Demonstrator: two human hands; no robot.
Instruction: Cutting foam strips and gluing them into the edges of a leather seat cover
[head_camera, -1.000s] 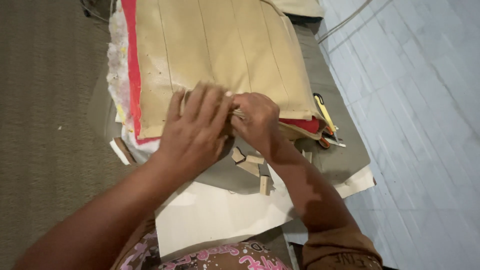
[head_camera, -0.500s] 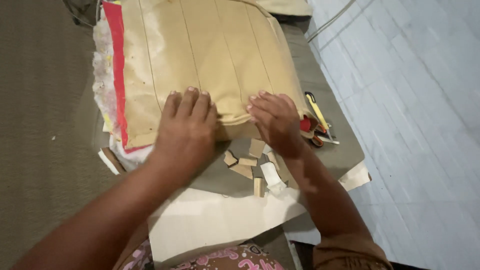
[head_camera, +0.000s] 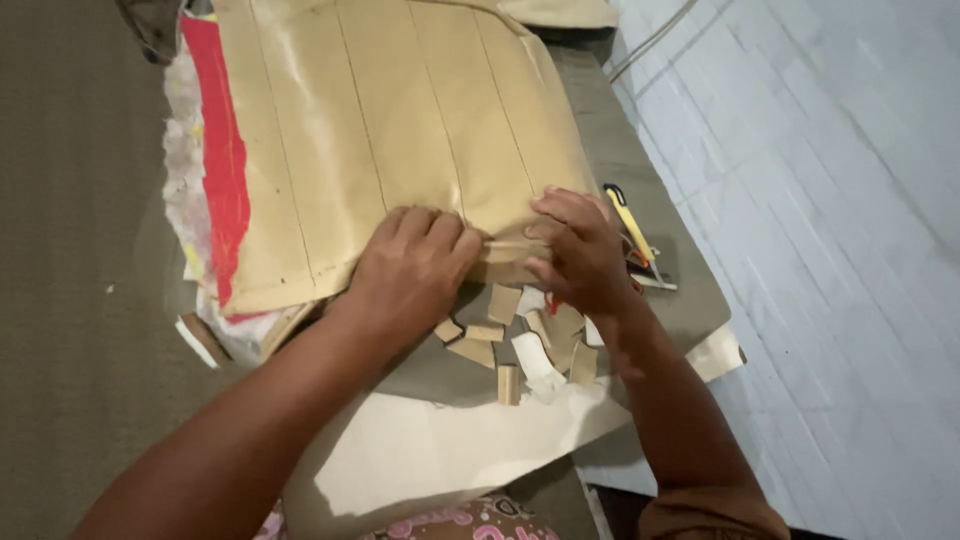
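Both hands pinched the near edge of the tan panel (head_camera: 400, 130), left hand (head_camera: 415, 270) and right hand (head_camera: 580, 250) facing, seemingly to steady it; offcuts (head_camera: 520, 335) lay nearer.

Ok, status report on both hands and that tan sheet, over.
Left hand and right hand both pinching near edge of ridged tan leatherette sheet. Small tan offcuts scattered below. Yellow utility knife lying right, untouched.

The tan panel (head_camera: 400, 140) is cut off by the far edge. Its near edge is hidden under both hands. The tool beside the yellow cutter (head_camera: 628, 222) is too blurred to identify.
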